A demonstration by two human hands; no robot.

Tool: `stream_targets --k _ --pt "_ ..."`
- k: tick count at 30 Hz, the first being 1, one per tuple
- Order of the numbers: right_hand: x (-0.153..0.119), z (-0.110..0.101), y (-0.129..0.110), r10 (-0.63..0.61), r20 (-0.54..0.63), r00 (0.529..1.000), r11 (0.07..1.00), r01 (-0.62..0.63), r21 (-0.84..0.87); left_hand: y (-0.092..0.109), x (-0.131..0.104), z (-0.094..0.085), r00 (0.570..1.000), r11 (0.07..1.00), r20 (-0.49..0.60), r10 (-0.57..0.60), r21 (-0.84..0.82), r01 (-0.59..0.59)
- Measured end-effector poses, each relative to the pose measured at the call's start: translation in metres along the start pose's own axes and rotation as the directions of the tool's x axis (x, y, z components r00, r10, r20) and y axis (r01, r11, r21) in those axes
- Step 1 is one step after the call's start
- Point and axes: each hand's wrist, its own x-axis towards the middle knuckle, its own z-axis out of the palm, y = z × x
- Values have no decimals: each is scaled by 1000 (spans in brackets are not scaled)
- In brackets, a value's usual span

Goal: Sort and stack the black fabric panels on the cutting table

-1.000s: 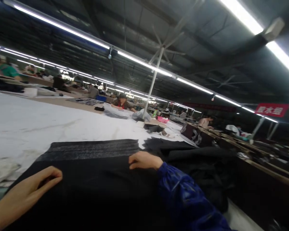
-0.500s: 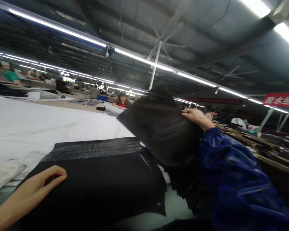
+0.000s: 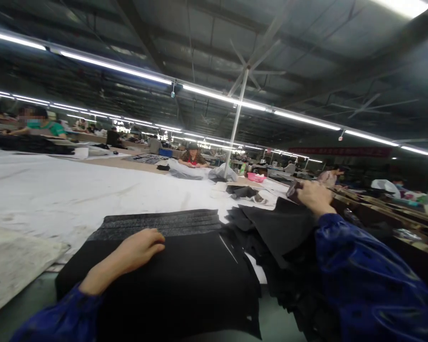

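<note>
A stack of black fabric pieces point(image 3: 171, 280) lies before me, its far edge banded in grey, speckled strips. My left hand point(image 3: 139, 247) rests over the stack with loosely bent fingers and thumb apart, holding nothing. To the right, a heap of black cut pieces point(image 3: 281, 228) lies fanned out with uneven edges. Beyond that heap, my right hand point(image 3: 316, 195) has its fingers closed around a small dark brown object point(image 3: 294, 190); its kind is not clear, and the hand covers part of it.
White sheeting point(image 3: 92, 185) covers the table, with a stained pale sheet point(image 3: 14, 266) at left. Dark scraps point(image 3: 242, 191) and a pink basket point(image 3: 256, 177) sit farther back. Wooden-edged racks point(image 3: 388, 213) run along the right. Co-workers sit at the far tables.
The black piece my right hand held up now lies on the right heap. That hand has let go of it and grips the dark object. My left hand has moved right over the stack.
</note>
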Motion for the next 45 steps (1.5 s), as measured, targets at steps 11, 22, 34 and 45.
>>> stream_targets --k 11,22,34,45 --pt "-112 82 -168 -451 417 789 861 261 437 76 120 57 985 986 -48 167 37 -165" --pt "-132 92 -160 -540 360 761 627 79 775 60 122 75 997 986 -81 15 -163 -28" --pt "-173 33 -146 -745 245 621 293 -26 956 49 132 60 951 842 -245 -190 -539 30" --pt "-176 22 -148 -689 -39 724 144 189 971 18 45 11 975 927 -81 207 -301 -222"
